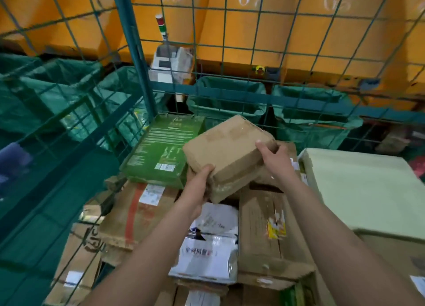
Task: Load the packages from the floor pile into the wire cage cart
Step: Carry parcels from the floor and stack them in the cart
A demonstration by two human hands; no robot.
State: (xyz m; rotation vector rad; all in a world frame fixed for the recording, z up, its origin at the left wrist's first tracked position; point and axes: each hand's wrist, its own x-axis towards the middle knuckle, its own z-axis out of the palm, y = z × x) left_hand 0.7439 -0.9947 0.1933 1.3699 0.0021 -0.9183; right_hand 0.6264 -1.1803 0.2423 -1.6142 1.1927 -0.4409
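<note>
Package (226, 149) held by both hands beside green box (161, 149).

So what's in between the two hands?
In the head view, a brown cardboard package sits between them. The left hand grips its near corner, and the right hand grips its right edge, above the boxes already in the wire cage cart.

This is a parcel sorting depot or warehouse. A green wire cage cart (128, 52) stands packed with cardboard boxes (264, 227) and labelled parcels (207, 255), some bearing barcode stickers. Behind the mesh runs a row of orange chutes (264, 36) marked with painted numbers such as 07 and 09, each feeding a green sack (226, 98) hung open below. A red-and-green signal lamp (161, 24) stands over a small label printer (170, 61) between them.
</note>
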